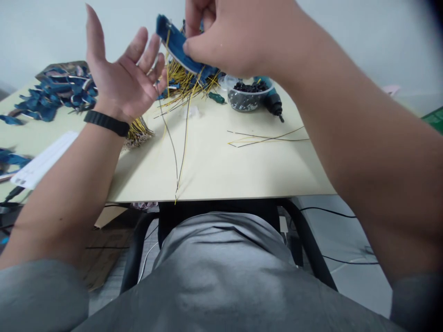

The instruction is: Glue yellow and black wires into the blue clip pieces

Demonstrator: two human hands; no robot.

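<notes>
My right hand (pixel 228 37) is raised above the table and pinches a blue curved strip (pixel 176 44), from which a yellow wire and a black wire (pixel 182 138) hang down to the table's front edge. Just left of the strip, my left hand (pixel 121 76) is held up with the palm facing it, fingers spread and nothing in it; a black band sits on that wrist. Behind the hands lies a bundle of yellow wires (pixel 183 83).
A beige table (pixel 224 170) carries a heap of blue strips (pixel 55 94) at far left, a white paper (pixel 43 159), a clear tub of dark small parts (pixel 247 97), a teal power screwdriver (pixel 273 101), a green-handled screwdriver (pixel 217 97) and loose wires (pixel 266 137).
</notes>
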